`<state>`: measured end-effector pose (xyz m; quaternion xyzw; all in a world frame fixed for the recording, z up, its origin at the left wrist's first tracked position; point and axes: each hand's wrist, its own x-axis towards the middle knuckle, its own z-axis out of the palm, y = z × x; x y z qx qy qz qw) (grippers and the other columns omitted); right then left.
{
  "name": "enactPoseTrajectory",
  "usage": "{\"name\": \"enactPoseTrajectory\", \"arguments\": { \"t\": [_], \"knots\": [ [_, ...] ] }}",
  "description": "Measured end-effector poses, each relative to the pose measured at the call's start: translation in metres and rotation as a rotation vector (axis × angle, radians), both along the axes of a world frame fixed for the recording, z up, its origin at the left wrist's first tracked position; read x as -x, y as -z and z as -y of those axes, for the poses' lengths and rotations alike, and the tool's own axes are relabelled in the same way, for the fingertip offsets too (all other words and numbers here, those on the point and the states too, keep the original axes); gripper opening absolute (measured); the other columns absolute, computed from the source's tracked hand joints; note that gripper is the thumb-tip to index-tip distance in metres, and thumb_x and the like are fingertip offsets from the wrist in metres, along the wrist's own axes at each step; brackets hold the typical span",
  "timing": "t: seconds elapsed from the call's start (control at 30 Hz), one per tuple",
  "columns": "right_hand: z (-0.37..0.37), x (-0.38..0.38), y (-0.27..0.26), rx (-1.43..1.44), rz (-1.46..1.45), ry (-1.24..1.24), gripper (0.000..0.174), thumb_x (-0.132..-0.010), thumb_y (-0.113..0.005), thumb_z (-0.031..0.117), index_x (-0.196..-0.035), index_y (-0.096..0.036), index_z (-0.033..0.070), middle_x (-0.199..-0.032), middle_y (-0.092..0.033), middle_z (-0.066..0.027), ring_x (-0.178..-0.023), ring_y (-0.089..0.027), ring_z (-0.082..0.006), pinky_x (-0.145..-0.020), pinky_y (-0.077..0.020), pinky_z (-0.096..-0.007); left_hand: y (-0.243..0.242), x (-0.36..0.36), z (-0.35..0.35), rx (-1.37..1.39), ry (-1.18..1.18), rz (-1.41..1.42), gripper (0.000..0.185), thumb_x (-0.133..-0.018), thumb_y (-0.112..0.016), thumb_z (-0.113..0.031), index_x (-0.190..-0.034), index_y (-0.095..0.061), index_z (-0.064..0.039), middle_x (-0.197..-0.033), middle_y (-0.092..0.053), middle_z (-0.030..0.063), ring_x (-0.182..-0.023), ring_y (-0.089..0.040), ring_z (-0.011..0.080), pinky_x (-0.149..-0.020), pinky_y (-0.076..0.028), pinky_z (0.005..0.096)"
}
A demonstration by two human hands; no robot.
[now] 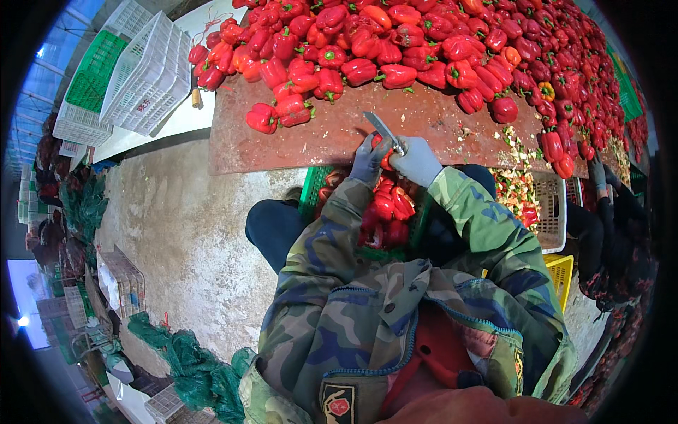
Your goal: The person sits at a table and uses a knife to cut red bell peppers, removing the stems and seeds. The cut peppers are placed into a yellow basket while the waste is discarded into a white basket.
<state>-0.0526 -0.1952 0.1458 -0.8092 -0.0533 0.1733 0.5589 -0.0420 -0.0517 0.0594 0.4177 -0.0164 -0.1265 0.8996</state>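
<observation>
My left hand (pixel 367 159), in a grey glove, holds a red bell pepper (pixel 376 141) over the near edge of the red-brown tabletop (pixel 339 140). My gloved right hand (pixel 417 161) grips a knife (pixel 381 127) by its handle, the blade pointing up and left. Red pepper flesh also shows between the two hands. Below them, a green crate (pixel 313 192) between my knees contains cut red pepper pieces (pixel 389 204). A large heap of whole red bell peppers (pixel 397 47) covers the far part of the table, with a few lying nearer on the left.
White crates (pixel 153 79) stand at the upper left, near a wooden handle (pixel 196 98). Right of my legs are a white crate (pixel 551 212) with pepper scraps and a yellow crate (pixel 561 275). A co-worker's gloved hands (pixel 598 172) are at far right. Green netting (pixel 196 365) lies on the floor.
</observation>
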Motion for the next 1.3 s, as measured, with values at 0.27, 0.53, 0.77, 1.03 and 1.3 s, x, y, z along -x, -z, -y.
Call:
{"name": "enactPoseTrajectory", "arguments": {
  "t": [0.27,0.53,0.77,1.03,1.3],
  "knots": [
    [0.069,0.001,-0.004,-0.353,-0.08,0.137,0.023,-0.087,-0.06,0.014,-0.105,-0.064,0.0,-0.074,-0.065,-0.0059,-0.051,-0.054,-0.0102,-0.046,-0.0419,-0.0256,0.018,0.004,-0.02,0.293,0.342,-0.082,0.067,-0.092,-0.061,-0.045,-0.143,-0.044,-0.006,-0.129,-0.059,0.0172,-0.109,-0.062,0.0307,-0.09,-0.053,0.0472],
    [0.201,0.004,-0.021,1.039,0.475,0.37,0.06,-0.08,-0.075,0.029,-0.135,-0.055,0.015,-0.099,-0.069,-0.0174,-0.091,-0.068,-0.0365,-0.075,-0.0544,-0.0454,-0.013,0.035,-0.069,-0.62,0.392,0.095,0.05,-0.096,-0.062,-0.033,-0.135,-0.055,-0.002,-0.127,-0.062,0.0109,-0.116,-0.058,0.019,-0.1,-0.046,0.0335],
    [0.06,-0.174,0.027,0.713,0.671,0.074,0.059,-0.081,-0.067,0.021,-0.137,-0.051,0.02,-0.123,-0.063,-0.011,-0.107,-0.063,-0.0352,-0.088,-0.0516,-0.0442,0.003,0.003,-0.069,-0.668,-0.045,0.035,0.04,-0.097,-0.062,-0.023,-0.129,-0.059,0.0,-0.123,-0.064,0.0099,-0.115,-0.058,0.0169,-0.099,-0.046,0.03],
    [0.055,-0.193,0.041,0.566,0.216,0.044,0.043,-0.078,-0.074,0.03,-0.11,-0.063,0.003,-0.091,-0.068,-0.0159,-0.088,-0.069,-0.0286,-0.077,-0.0528,-0.039,0.014,-0.025,-0.052,-0.625,-0.336,0.135,0.059,-0.086,-0.074,-0.016,-0.137,-0.05,0.0,-0.137,-0.053,0.0154,-0.127,-0.049,0.0251,-0.104,-0.042,0.0361],
    [0.037,-0.111,0.037,-0.109,-0.36,0.194,0.033,-0.088,-0.069,0.032,-0.098,-0.058,0.003,-0.06,-0.055,-0.0058,-0.043,-0.048,-0.0138,-0.039,-0.0384,-0.0295,0.013,-0.054,0.002,-1.225,-0.327,0.643,0.086,-0.064,-0.088,-0.012,-0.138,-0.045,-0.003,-0.142,-0.043,0.0216,-0.13,-0.045,0.0396,-0.107,-0.041,0.044]
  ]
}}
